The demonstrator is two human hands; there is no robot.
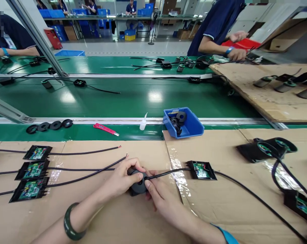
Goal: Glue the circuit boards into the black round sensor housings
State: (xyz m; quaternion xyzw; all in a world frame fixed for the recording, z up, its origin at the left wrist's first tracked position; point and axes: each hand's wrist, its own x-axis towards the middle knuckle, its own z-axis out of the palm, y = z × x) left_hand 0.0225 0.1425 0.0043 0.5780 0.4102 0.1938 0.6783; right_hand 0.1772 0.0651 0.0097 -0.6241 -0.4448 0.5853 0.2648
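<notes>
Between my two hands is a black round housing (138,189) with a hole in its face, low over the cardboard. My left hand (124,178) grips it from the left, thumb on its face. From the right, my right hand (161,195) pinches its edge where a black cable (167,173) meets it. This cable runs right to an open black box with a green circuit board (202,170), and another cable leaves that box towards the lower right. My fingers hide the housing's far side and underside.
Several boxed circuit boards (32,171) with cables lie at left. Along the back edge are black rings (56,125), a red utility knife (105,129), a small white bottle (143,122) and a blue bin (194,130) of black parts. Black housings (261,151) stand right. Co-workers sit beyond the green conveyor (133,98).
</notes>
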